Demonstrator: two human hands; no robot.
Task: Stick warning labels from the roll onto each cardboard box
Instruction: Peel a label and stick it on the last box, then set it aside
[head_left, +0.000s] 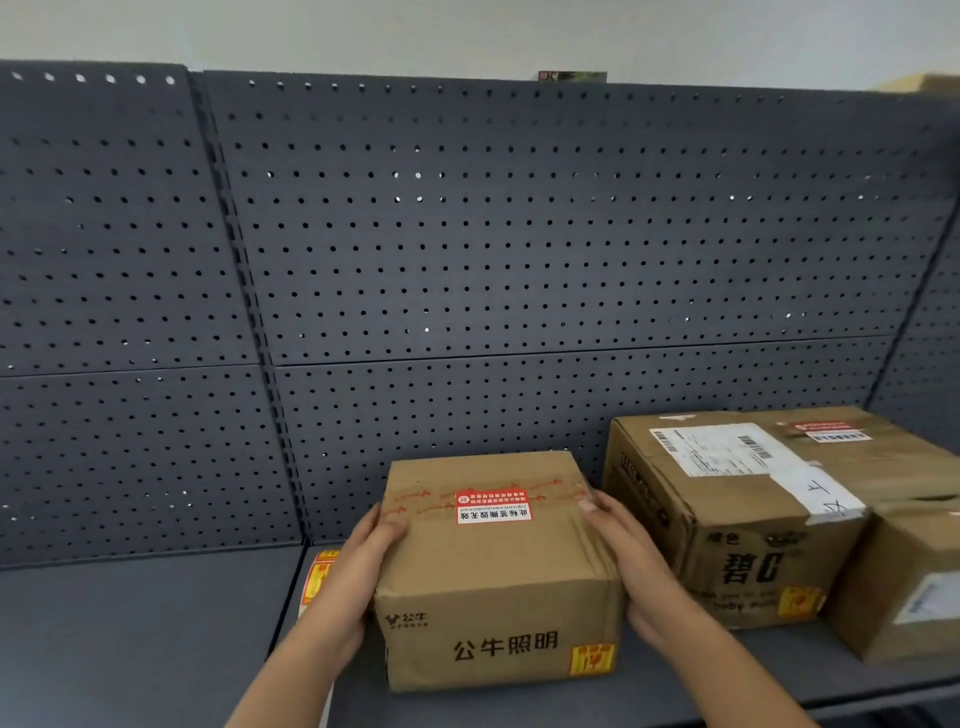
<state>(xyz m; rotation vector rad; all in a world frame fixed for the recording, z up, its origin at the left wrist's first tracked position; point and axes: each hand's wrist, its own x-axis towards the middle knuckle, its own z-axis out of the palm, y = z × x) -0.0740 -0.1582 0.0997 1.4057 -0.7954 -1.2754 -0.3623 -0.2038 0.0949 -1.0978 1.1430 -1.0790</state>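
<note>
Dark grey perforated pegboard panels (519, 234), full width, far side. Dark grey metal shelf (130, 634), near. Pale wall (467, 31) above panels.

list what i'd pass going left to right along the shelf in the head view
yellow and red labels → left hand → small cardboard box → right hand → large cardboard box → third box at the right edge

Matt brown cardboard box (498, 566), glossy clear tape seen across its top; smooth red-white paper label (494, 506); matt dark-grey perforated metal pegboard (519, 234) filling upper frame.
</note>
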